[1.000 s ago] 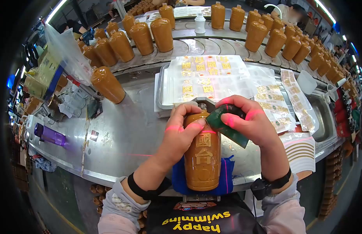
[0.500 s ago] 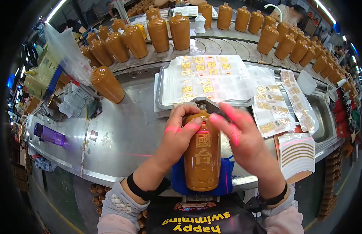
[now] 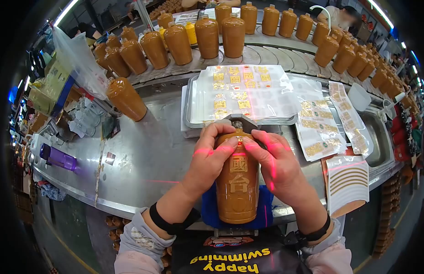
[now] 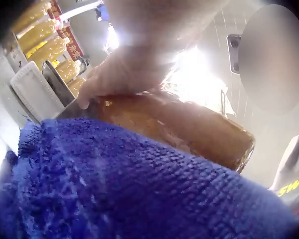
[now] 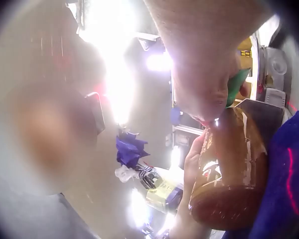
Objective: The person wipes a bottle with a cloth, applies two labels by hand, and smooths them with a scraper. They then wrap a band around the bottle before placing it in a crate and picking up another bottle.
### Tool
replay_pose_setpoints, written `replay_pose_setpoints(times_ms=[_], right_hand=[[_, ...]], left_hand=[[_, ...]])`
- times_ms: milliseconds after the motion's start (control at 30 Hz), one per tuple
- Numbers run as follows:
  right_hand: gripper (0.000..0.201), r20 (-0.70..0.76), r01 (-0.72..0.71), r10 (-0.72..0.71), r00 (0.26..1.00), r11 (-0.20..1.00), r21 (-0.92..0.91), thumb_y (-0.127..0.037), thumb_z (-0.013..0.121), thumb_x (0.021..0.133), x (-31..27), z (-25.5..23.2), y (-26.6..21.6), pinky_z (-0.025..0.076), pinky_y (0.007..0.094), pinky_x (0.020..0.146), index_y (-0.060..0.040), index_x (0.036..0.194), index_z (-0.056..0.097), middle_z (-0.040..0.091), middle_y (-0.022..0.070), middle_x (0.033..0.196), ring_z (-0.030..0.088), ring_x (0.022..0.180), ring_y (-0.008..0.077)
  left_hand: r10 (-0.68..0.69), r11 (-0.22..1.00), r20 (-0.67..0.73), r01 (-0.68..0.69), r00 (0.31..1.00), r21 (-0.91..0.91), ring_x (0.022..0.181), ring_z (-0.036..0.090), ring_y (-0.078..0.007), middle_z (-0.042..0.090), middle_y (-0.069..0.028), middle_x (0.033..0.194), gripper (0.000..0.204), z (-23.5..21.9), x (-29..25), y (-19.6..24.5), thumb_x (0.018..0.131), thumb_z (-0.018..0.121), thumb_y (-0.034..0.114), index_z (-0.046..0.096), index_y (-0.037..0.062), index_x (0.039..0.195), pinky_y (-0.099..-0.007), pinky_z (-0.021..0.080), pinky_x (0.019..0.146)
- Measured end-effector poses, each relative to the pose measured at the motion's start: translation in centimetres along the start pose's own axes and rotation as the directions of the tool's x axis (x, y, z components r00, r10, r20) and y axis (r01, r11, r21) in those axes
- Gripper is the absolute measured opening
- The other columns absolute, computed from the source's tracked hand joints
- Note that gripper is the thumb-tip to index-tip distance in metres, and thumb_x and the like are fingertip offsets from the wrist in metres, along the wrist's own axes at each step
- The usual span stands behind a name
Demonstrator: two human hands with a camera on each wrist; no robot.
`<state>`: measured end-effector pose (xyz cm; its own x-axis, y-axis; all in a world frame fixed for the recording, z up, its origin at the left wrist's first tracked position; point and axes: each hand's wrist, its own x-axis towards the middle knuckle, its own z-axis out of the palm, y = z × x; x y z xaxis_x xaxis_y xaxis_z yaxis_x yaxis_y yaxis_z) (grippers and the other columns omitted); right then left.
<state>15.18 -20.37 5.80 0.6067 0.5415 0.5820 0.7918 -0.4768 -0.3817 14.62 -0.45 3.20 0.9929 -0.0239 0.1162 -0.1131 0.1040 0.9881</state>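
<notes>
A brown glazed bottle [image 3: 238, 201] with raised gold characters lies on a blue cloth [image 3: 265, 208], its neck against a dark angled rest [image 3: 244, 120]. The left hand [image 3: 211, 157] grips the bottle's left shoulder, thumb on its front. Across from it the right hand [image 3: 280, 166] has its fingers round the right shoulder and its thumb beside a small red mark [image 3: 239, 143]. In the right wrist view a green piece [image 5: 236, 87] shows by the right hand [image 5: 204, 74]; whether it is held cannot be told. The left wrist view shows the bottle [image 4: 189, 124] above the cloth [image 4: 139, 184].
Behind the bottle, a metal tray [image 3: 190, 102] bears sheets of gold stickers [image 3: 241, 91]. More sticker sheets [image 3: 319, 123] and curved gold strips [image 3: 349, 180] lie right. One bottle [image 3: 126, 99] and a purple flask [image 3: 61, 159] are left; several bottles line the conveyor [image 3: 262, 55].
The right hand has moved the green piece off the bottle's front and come back to its right shoulder. The left hand keeps its grip. Bottles on the conveyor have shifted right.
</notes>
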Motion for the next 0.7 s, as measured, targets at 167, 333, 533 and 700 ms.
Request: replay_pose_setpoints(times_ms=[167,333,533,700], right_hand=[[0.051,0.008,-0.002,0.002,1.000,1.000,-0.010,0.005,0.067,0.071,0.2,-0.1,-0.3,0.050,0.0450,0.094,-0.0051,0.122,0.064,0.057,0.0212,0.123,0.057,0.109,0.0402],[0.051,0.004,-0.016,0.016,1.000,1.000,0.013,0.006,0.066,0.072,0.2,0.0,-0.2,0.050,0.0450,0.094,-0.0050,0.122,0.064,0.058,0.0211,0.122,0.058,0.109,0.0406],[0.052,-0.003,-0.013,0.013,1.000,1.000,0.013,0.008,0.065,0.072,0.2,0.0,-0.2,0.050,0.0448,0.094,-0.0037,0.122,0.063,0.058,0.0211,0.122,0.058,0.110,0.0405],[0.060,-0.038,-0.040,0.043,0.998,0.996,0.075,0.010,0.065,0.072,-0.1,0.3,0.0,0.049,0.0448,0.095,-0.0026,0.129,0.056,0.059,0.0201,0.123,0.058,0.110,0.0397]], left_hand=[[0.003,1.000,0.001,-0.003,1.000,-0.012,0.108,0.052,-0.0184,0.052,-0.0103,0.114,0.027,0.0,0.0,-0.2,0.092,0.062,0.017,0.056,0.0006,0.113,-0.0312,0.041,0.098],[0.000,1.000,0.006,0.001,1.000,-0.021,0.110,0.052,-0.0171,0.052,-0.0098,0.115,0.027,0.0,0.0,-0.1,0.092,0.062,0.017,0.056,0.0007,0.113,-0.0304,0.041,0.098],[-0.052,0.998,0.026,0.053,0.998,-0.040,0.106,0.053,-0.0117,0.055,-0.0058,0.114,0.025,0.1,-0.1,1.0,0.096,0.054,0.013,0.052,0.0021,0.119,-0.0266,0.043,0.094],[0.051,0.997,-0.038,-0.049,0.998,0.052,0.104,0.054,-0.0145,0.057,-0.0079,0.114,0.025,0.0,-0.3,1.3,0.093,0.059,0.011,0.056,0.0012,0.116,-0.0294,0.045,0.093]])
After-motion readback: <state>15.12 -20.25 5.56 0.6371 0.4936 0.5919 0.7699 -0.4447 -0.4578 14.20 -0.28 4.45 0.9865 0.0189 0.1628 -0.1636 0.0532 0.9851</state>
